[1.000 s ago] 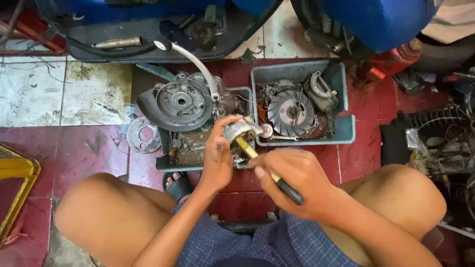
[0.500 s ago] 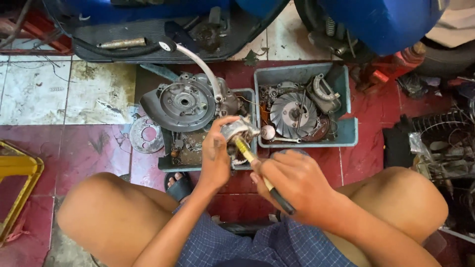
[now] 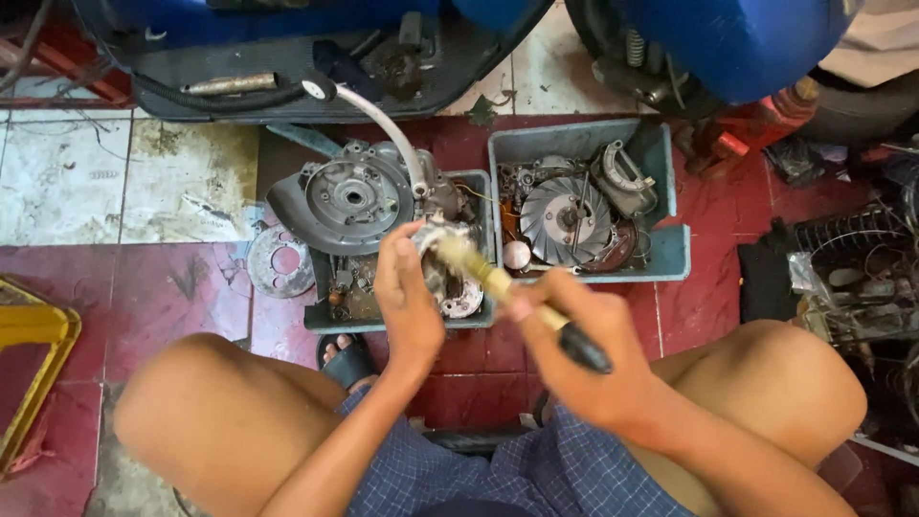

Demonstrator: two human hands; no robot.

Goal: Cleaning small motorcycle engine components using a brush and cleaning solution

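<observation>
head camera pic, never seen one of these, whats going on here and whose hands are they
The camera sits on a person's head and looks down, so the knees and both hands are their own. They crouch on a tiled floor beside a blue scooter. The left hand holds a small metal engine part. The right hand holds a brush with its bristles against that part. Below lie two grey trays of greasy engine pieces, one holding a finned round fan.

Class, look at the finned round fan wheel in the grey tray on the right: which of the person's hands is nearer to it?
Right. The right hand, holding a brush, sits just below the fan wheel. The left hand, holding a small metal part, is further to its left.
</observation>
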